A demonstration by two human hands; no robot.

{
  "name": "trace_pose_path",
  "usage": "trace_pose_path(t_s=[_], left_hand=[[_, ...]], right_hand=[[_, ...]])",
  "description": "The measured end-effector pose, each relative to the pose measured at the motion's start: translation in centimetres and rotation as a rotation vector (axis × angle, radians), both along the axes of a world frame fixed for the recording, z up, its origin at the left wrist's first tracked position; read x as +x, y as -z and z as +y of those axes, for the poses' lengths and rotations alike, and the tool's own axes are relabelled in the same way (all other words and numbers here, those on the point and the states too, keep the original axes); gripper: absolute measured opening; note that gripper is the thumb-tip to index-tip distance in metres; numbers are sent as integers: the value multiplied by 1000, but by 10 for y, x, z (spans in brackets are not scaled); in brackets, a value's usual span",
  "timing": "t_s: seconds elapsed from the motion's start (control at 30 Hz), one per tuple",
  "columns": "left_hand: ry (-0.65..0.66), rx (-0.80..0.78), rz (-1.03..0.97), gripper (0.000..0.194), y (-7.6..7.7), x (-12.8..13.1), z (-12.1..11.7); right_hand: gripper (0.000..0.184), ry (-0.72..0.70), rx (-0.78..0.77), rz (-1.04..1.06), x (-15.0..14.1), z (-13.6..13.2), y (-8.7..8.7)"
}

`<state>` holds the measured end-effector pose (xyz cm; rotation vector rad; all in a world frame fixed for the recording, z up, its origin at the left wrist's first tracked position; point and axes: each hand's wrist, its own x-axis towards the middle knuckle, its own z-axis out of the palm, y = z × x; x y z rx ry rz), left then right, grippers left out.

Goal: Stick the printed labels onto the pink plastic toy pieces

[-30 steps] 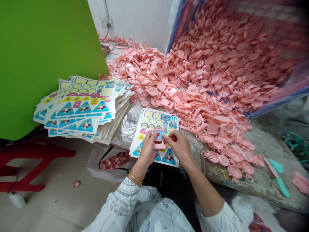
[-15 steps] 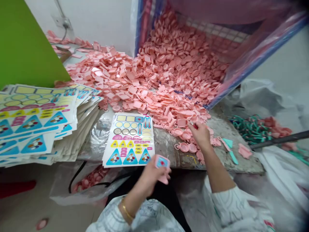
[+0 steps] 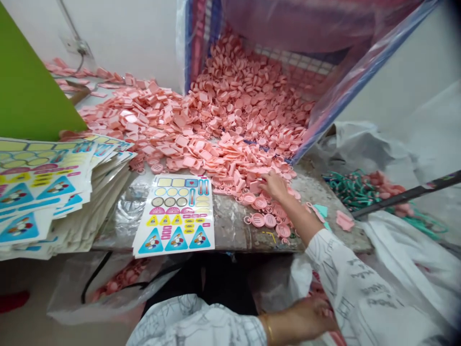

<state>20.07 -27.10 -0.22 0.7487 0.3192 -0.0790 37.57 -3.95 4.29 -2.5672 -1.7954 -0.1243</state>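
My right hand point(image 3: 275, 186) reaches to the near edge of a heap of pink plastic pieces point(image 3: 169, 115), its fingers closed on a small squarish pink plastic piece point(image 3: 255, 186). Low down by my lap, my left hand point(image 3: 311, 317) is held over to the right, below my right forearm. Pink shows just under its fingers, but blur hides whether it grips anything. On the table's front edge lies a sticker sheet point(image 3: 175, 216) with blue triangles, yellow ovals and a small heart sticker. Round pink pieces with slots and rings point(image 3: 257, 220) lie just in front of my right hand.
Thick stacks of sticker sheets point(image 3: 43, 192) stand at the left beside a green panel point(image 3: 29, 72). A blue-framed, plastic-lined bin point(image 3: 317, 125) spills pink pieces onto the table. Green and pink parts point(image 3: 345, 187) lie at the right, behind a dark bar point(image 3: 403, 197).
My left hand has moved from the sheet's front corner, where it held a pink piece with a heart sticker, down and right. My right hand has moved left and slightly up to the heap.
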Motion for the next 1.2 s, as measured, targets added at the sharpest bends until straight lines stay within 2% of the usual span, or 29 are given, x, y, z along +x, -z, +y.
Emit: trace_pose_path(t_s=[0.07,0.1,0.13,0.17,0.23,0.3,0.33,0.4,0.5,0.6,0.7,0.77,0.83,0.97,1.2], left_hand=[[-25,13,60,34,-1,-34,31],[-70,1,67,40,-5,-53,50],[-171,-39,43,46,-12,-72,72],[-311,-62,9,49,-20,-91,94],[-701,-42,-32,47,-36,-122,137],[-1002,-25,-51,46,-45,-143,173],[-1073,-24,-53,45,-46,-149,187],[-1098,-24,-51,43,-43,-156,208],[-1134,-24,-42,41,-34,-160,228],[-1292,-32,-10,40,-27,-166,247],[-1348,-25,34,35,-21,-168,267],[-1347,-28,60,29,-16,-165,277],[-1345,-52,89,24,-10,-161,282],[-1348,-113,126,23,0,-157,285],[-1346,-116,136,22,3,-157,288]], right_hand=[[28,-15,103,59,3,-10,-1],[24,-8,167,103,4,-15,-2],[20,16,246,156,2,-19,-3],[19,54,340,222,-3,-24,-5],[25,126,541,436,-26,-31,-7],[35,130,656,782,-67,-36,-7],[40,101,651,994,-93,-37,-5],[45,46,465,1329,-147,-37,2],[43,-59,277,1501,-207,-26,15],[39,-68,337,1356,-223,1,23],[31,-27,405,926,-215,36,28],[29,-9,317,640,-212,55,33],[30,-5,208,460,-214,66,38],[32,-17,150,353,-220,69,48],[29,-64,169,425,-210,65,54]])
